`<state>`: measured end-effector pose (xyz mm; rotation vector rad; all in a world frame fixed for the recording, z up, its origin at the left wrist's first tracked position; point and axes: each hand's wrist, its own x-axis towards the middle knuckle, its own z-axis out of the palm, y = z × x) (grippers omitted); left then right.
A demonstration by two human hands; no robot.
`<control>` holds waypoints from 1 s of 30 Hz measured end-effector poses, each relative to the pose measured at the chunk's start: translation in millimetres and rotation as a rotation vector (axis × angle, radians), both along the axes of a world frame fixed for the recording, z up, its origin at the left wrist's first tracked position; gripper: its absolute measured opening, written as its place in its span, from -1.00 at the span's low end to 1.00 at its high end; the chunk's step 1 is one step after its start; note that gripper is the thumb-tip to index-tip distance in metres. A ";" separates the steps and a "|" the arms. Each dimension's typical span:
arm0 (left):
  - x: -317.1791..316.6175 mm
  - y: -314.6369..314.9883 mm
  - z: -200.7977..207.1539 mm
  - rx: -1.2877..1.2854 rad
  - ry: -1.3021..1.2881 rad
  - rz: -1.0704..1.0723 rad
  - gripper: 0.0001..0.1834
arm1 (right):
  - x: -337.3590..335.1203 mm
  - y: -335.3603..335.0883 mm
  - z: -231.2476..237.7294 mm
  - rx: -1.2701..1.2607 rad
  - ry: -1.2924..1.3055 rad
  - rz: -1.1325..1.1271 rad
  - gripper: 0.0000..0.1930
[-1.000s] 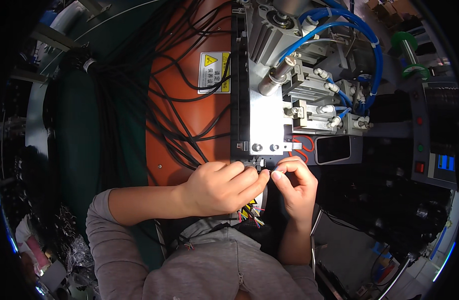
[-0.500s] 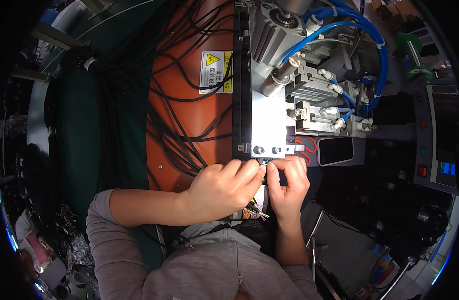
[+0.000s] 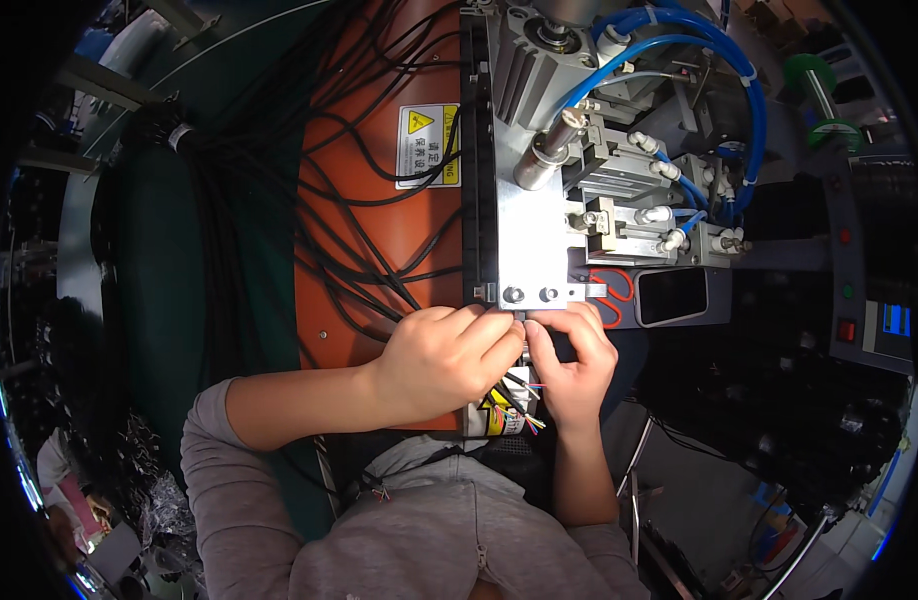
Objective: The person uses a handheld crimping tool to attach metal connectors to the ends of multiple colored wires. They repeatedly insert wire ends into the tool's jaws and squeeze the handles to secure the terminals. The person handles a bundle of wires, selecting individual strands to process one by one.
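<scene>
At the front edge of the bright metal plate (image 3: 531,240) of a pneumatic machine, my two hands meet fingertip to fingertip. My left hand (image 3: 444,362) is closed in a pinch, its fingertips just under the plate's edge. My right hand (image 3: 577,365) is closed too, with thumb and index finger against the same spot. What they pinch is too small and too covered to name. Below my left hand, black cable ends with thin coloured wires (image 3: 524,418) stick out over a white and yellow label (image 3: 487,420).
Black cables (image 3: 364,270) run across the orange machine cover (image 3: 379,225) at left. Metal cylinders with blue air hoses (image 3: 757,120) stand at the far right. A phone (image 3: 671,296) and a red-handled tool (image 3: 617,290) lie right of the plate. A control panel (image 3: 884,260) stands farther right.
Both hands have shifted slightly toward the plate's edge. The small blue strands seen between the fingertips are now hidden. More of the coloured wires and label shows below my left hand.
</scene>
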<state>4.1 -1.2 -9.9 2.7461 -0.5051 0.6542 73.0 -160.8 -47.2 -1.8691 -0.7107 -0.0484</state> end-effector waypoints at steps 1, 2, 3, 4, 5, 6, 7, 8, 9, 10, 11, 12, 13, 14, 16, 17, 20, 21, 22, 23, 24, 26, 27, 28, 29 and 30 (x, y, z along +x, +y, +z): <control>-0.1 0.0 -0.5 -0.007 0.000 0.007 -0.83 | -0.2 2.8 4.5 -0.019 -0.123 -0.025 -0.86; -0.5 -0.3 -1.3 -0.013 0.000 0.013 -0.82 | -0.9 5.0 7.2 -0.037 -0.246 -0.049 -0.87; -0.9 -0.1 -1.6 -0.019 0.000 0.018 -0.82 | -0.9 3.8 6.5 -0.043 -0.210 -0.061 -0.88; -2.5 -0.5 0.0 -0.003 0.031 0.029 -0.82 | -1.5 2.0 4.2 -0.049 -0.175 -0.073 -0.88; -5.5 -1.4 3.1 0.013 0.061 0.041 -0.81 | -1.8 0.2 1.9 -0.055 -0.140 -0.084 -0.89; -8.3 -2.1 5.7 0.028 0.092 0.051 -0.81 | -1.9 -1.4 -1.2 -0.015 0.008 -0.091 -0.89; -10.4 -2.4 7.8 0.079 0.128 0.054 -0.81 | -1.9 -3.2 -4.4 0.026 0.156 -0.097 -0.89; -12.2 -3.5 10.5 0.106 0.157 0.071 -0.82 | -1.7 -5.1 -5.8 0.068 0.303 -0.103 -0.89; -14.0 -3.4 14.2 0.137 0.185 0.096 -0.82 | 0.0 -5.7 -2.6 0.029 0.102 -0.127 -0.86; -14.8 -2.6 16.2 0.168 0.213 0.120 -0.83 | 3.4 -9.5 0.7 0.064 0.047 0.026 -0.84; -14.2 -0.3 15.7 0.150 0.217 0.116 -0.83 | 7.8 -15.0 4.1 0.098 -0.009 0.179 -0.82; -13.2 2.2 14.4 0.133 0.222 0.111 -0.84 | 10.0 -17.8 8.5 0.131 -0.065 0.332 -0.80; -12.6 3.8 12.8 0.116 0.226 0.106 -0.84 | 9.7 -16.2 15.7 0.141 -0.042 0.450 -0.74; -12.7 4.3 10.2 0.057 0.204 0.078 -0.83 | 4.3 -12.0 19.0 0.185 -0.056 0.453 -0.72; -6.9 5.3 7.6 -0.064 0.149 0.012 -0.82 | 2.7 -11.2 17.9 0.196 -0.100 0.377 -0.72; -4.7 7.0 10.5 -0.069 0.064 -0.036 -0.74 | 2.9 -13.0 16.9 0.189 -0.109 0.311 -0.74; 3.9 8.0 4.4 -0.177 -0.141 -0.158 -0.67 | 1.6 -10.4 20.0 0.191 -0.149 0.197 -0.78; 2.8 10.6 6.4 -0.165 -0.158 -0.176 -0.65 | 0.0 -9.5 23.2 0.190 -0.149 0.176 -0.77; 1.4 13.2 8.9 -0.149 -0.152 -0.173 -0.66 | -1.0 -9.3 24.7 0.188 -0.149 0.156 -0.77; 0.1 15.8 11.3 -0.133 -0.146 -0.169 -0.67 | 0.4 -9.2 24.6 0.190 -0.145 0.138 -0.76; -1.0 17.5 11.9 -0.116 -0.141 -0.162 -0.68 | -0.2 -7.5 25.3 0.199 -0.124 0.124 -0.76; 1.1 18.1 3.6 -0.139 -0.181 -0.139 -0.74 | -3.9 -0.9 29.5 0.218 -0.083 0.095 -0.76; 2.3 15.7 1.6 -0.167 -0.191 -0.117 -0.75 | -5.5 2.3 31.6 0.263 -0.050 0.084 -0.74; 3.0 14.1 0.1 -0.196 -0.201 -0.095 -0.77 | -8.4 6.3 30.1 0.363 -0.002 0.063 -0.73; 1.8 13.0 -0.7 -0.187 -0.206 -0.071 -0.79 | -11.5 10.5 27.3 0.462 0.046 0.042 -0.72; 0.8 12.6 -0.4 -0.185 -0.203 -0.067 -0.79 | -12.8 12.6 25.5 0.561 0.094 0.020 -0.71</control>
